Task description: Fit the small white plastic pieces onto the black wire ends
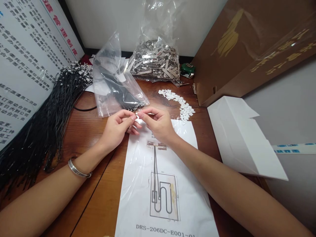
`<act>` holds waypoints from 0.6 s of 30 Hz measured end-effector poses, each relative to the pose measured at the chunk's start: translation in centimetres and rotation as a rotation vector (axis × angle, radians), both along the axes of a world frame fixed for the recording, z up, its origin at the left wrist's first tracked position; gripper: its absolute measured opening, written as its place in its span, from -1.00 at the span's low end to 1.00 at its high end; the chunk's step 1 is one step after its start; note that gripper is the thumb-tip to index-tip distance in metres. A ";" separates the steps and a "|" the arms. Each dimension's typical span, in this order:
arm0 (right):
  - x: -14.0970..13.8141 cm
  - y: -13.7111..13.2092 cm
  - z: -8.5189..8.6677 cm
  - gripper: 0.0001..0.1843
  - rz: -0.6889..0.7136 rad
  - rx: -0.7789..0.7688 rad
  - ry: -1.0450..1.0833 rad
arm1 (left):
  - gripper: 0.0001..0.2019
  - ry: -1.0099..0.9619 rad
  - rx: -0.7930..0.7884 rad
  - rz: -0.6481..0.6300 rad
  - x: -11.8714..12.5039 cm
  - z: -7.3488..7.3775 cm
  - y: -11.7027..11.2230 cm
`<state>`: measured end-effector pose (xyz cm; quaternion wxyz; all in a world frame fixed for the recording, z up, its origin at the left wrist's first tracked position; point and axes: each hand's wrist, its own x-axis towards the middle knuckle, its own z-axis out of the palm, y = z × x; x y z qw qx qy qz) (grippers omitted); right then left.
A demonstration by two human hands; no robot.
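My left hand (pixel 118 126) and my right hand (pixel 156 123) meet fingertip to fingertip above the top edge of a printed drawing sheet (pixel 165 184) on the wooden table. Both pinch closed on a tiny pale part between them, too small to name. Just beyond the fingers lies a clear plastic bag (pixel 116 82) with black wires in it. A row of small white plastic pieces (pixel 181 103) lies to the right of my right hand. A silver bangle (pixel 77 169) is on my left wrist.
A big bundle of black wires (pixel 46 121) covers the table's left side below a printed notice board (pixel 27 56). A bag of metal clips (pixel 155 61) sits at the back. A brown carton (pixel 247 46) and a white paper box (pixel 242 138) stand right.
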<state>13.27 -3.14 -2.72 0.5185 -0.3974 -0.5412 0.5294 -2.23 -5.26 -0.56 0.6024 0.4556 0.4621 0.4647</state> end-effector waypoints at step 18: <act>-0.1 -0.3 -0.4 -0.85 -0.097 0.225 -0.167 | -0.74 0.072 0.028 0.017 -0.1 0.0 0.0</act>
